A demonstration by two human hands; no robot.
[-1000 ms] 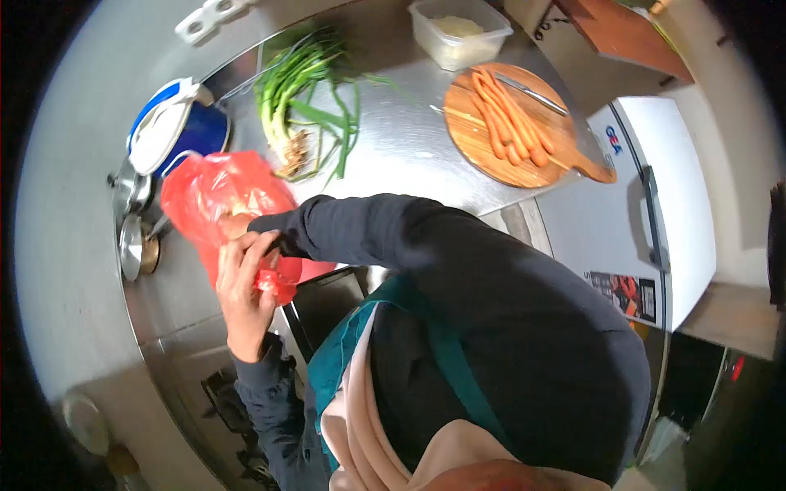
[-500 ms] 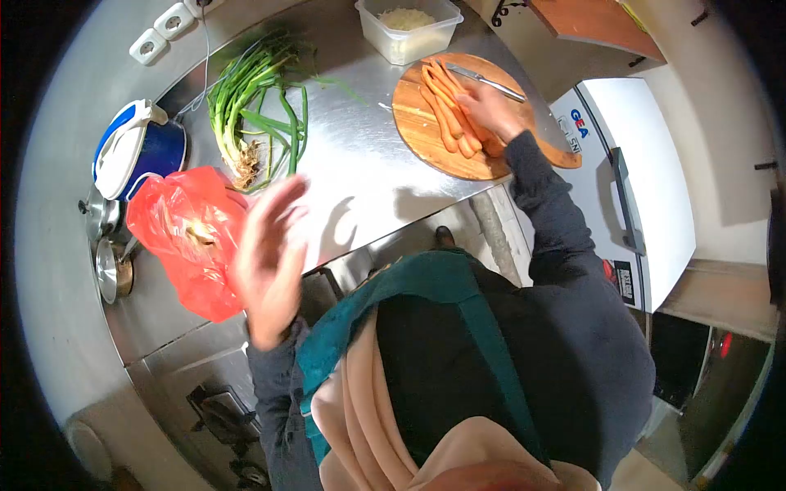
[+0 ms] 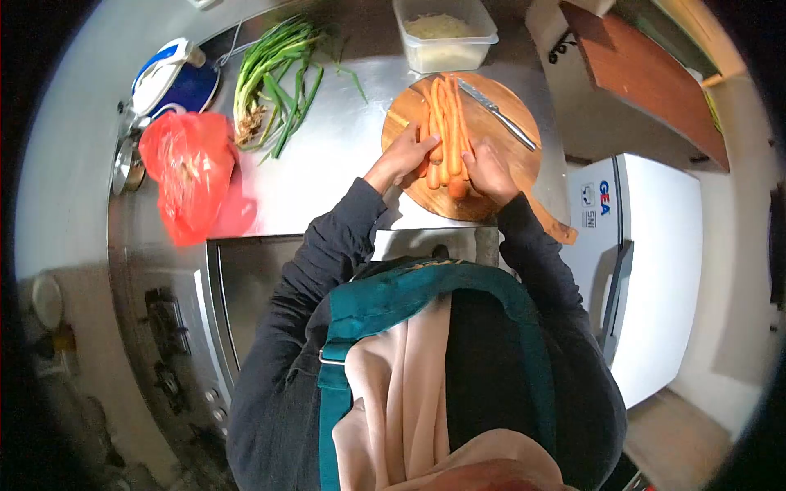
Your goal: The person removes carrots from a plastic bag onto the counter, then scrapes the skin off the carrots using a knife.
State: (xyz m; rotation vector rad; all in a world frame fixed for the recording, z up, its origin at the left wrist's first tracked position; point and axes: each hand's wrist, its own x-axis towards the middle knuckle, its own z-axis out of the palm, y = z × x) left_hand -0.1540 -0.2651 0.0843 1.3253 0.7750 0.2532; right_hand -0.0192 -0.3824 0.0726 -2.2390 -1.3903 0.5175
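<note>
A bunch of several orange carrots (image 3: 446, 131) lies lengthwise on a round wooden cutting board (image 3: 517, 168). My left hand (image 3: 407, 153) is closed against the left side of the bunch, its thumb over the carrots. From the right side my right hand (image 3: 491, 172) grips the same bunch near its thick ends; some of its fingers are hidden. Just right of the carrots, a knife (image 3: 501, 116) rests on the board, its silver handle slanting down to the right.
Behind the board stands a clear plastic container (image 3: 449, 56) with pale shreds. Spring onions (image 3: 274, 78), a red plastic bag (image 3: 187, 176) and a blue-and-white lidded container (image 3: 173, 80) are on the steel counter (image 3: 332, 155) to the left. A white fridge (image 3: 659, 270) stands at right.
My left hand has moved from beside the red bag to the carrots. The carrots now lie straighter, held between both hands. The camera view has shifted.
</note>
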